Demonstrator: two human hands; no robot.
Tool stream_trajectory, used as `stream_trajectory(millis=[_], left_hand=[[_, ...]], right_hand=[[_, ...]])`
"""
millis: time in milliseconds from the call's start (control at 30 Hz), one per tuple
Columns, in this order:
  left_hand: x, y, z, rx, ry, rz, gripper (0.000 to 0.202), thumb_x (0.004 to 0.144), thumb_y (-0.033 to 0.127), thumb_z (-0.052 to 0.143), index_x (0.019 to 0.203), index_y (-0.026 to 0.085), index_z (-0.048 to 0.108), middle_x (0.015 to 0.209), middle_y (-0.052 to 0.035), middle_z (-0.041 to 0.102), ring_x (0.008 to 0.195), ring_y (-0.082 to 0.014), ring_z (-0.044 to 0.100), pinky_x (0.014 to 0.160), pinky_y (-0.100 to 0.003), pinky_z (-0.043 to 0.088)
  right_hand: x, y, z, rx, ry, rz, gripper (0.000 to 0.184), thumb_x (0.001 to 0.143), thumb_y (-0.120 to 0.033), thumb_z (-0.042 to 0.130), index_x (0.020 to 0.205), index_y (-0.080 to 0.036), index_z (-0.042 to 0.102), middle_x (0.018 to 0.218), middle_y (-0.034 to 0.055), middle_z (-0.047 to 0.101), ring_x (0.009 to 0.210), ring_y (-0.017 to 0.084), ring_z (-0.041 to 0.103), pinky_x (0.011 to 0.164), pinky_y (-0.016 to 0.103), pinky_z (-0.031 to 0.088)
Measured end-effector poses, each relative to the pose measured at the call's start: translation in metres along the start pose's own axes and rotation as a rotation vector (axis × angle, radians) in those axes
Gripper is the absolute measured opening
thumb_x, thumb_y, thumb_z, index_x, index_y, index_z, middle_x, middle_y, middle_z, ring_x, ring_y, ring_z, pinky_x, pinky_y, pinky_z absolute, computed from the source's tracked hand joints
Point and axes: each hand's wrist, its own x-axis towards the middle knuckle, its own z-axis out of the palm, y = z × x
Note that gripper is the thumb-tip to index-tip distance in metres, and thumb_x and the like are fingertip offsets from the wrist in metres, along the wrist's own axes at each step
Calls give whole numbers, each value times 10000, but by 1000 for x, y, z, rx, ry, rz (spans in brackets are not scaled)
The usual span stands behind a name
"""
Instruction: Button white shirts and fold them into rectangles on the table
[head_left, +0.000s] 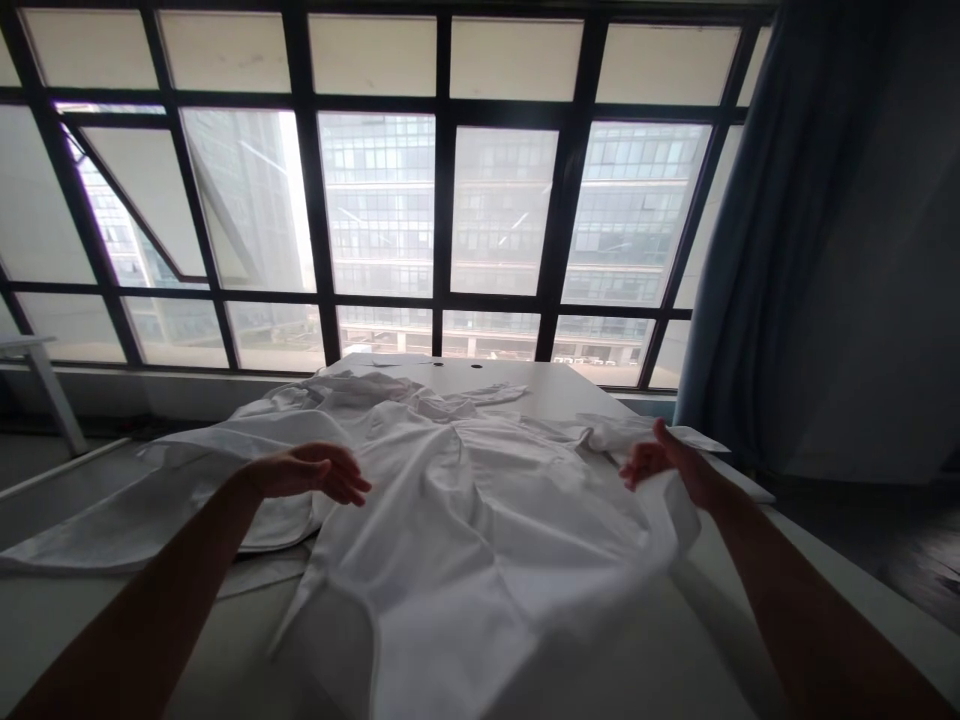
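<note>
Bare forearms come in from 7 and 5 o'clock, low in the view, and reach out over a white worktop (556,386).

At 9 o'clock, one long sleeve of a white garment (465,520) lies stretched flat toward the worktop's left edge. The left hand (311,470) is just right of that sleeve, at the garment's left side, palm down. Its fingers (351,487) are loosely spread and hold nothing; whether they touch the cloth I cannot tell.

The garment covers the middle of the worktop, crumpled and creased, its near part hanging toward 6 o'clock and its far part bunched toward 12 o'clock.

At 3 o'clock the right hand (664,462) meets the garment's right edge. Its fingers (636,470) are curled together on a fold of cloth that rises off the worktop to the hand.

Behind the worktop, a dark-framed window (442,200) fills the 12 o'clock side, and a blue curtain (757,250) hangs at 2 o'clock.
</note>
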Motion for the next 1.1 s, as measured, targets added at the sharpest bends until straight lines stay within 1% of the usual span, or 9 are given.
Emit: stream_trajectory(millis=[100, 200, 300, 400, 567, 700, 833, 967, 1100], left_hand=[[26, 1, 13, 176, 61, -43, 428, 826, 502, 683, 1077, 156, 708, 1148, -139, 708, 1072, -287, 661, 951, -407, 490], [47, -7, 28, 449, 123, -66, 430, 847, 516, 644, 1062, 151, 718, 1065, -122, 733, 994, -266, 684, 881, -369, 527], [61, -22, 43, 801, 242, 1, 413, 869, 517, 595, 1060, 174, 725, 1048, -100, 735, 959, -253, 683, 864, -358, 526], [71, -37, 56, 1029, 304, 72, 426, 878, 481, 587, 1191, 205, 674, 1278, -99, 644, 1180, -277, 586, 1018, -392, 439], [77, -53, 63, 1143, 141, -131, 805, 810, 567, 648, 1485, 212, 387, 1567, -126, 288, 1443, -331, 253, 1169, -469, 221], [74, -54, 58, 1155, 13, -154, 839, 832, 647, 577, 1523, 265, 293, 1603, -83, 160, 1477, -330, 111, 1185, -509, 98], [81, -49, 53, 1175, -16, -79, 782, 770, 617, 672, 1446, 294, 448, 1557, -82, 325, 1431, -349, 276, 1154, -475, 224], [111, -38, 68, 1216, 197, 0, 326, 927, 428, 525, 1039, 203, 734, 1169, -104, 685, 1062, -263, 633, 925, -351, 459], [152, -30, 94, 1268, 388, -40, 257, 891, 344, 552, 886, 155, 726, 914, -109, 711, 831, -241, 658, 776, -333, 494]], right_hand=[[5, 0, 13, 73, -178, 90, 755, 797, -831, 360, 824, -154, 693, 921, 161, 728, 788, 271, 710, 815, 433, 540], [7, -5, 30, -43, -249, 127, 644, 810, -737, 512, 943, -141, 720, 1021, 162, 723, 871, 276, 709, 860, 444, 534], [11, -4, 47, -273, -230, 105, 580, 788, -659, 616, 1006, -135, 733, 1075, 172, 712, 972, 296, 685, 910, 446, 513], [19, 3, 66, -502, -136, -10, 542, 761, -612, 659, 1046, -157, 738, 1170, 160, 681, 1095, 306, 627, 960, 420, 478], [24, 7, 88, -792, -224, -65, 469, 643, -510, 760, 990, -194, 759, 1207, 125, 646, 1079, 298, 605, 934, 365, 466], [22, -6, 93, -1008, -274, 63, 483, 510, -421, 837, 935, -204, 763, 1106, 100, 664, 968, 280, 625, 790, 314, 480], [27, -26, 104, -1199, -366, 192, 351, 530, -376, 838, 817, -185, 776, 870, 71, 708, 768, 224, 634, 637, 265, 429], [46, -48, 142, -1249, -311, 112, 273, 777, -409, 680, 745, -150, 758, 720, 63, 709, 589, 150, 590, 562, 240, 382], [67, -65, 197, -1109, -265, 14, 427, 890, -487, 521, 750, -142, 731, 630, 55, 697, 527, 132, 591, 533, 219, 397]])
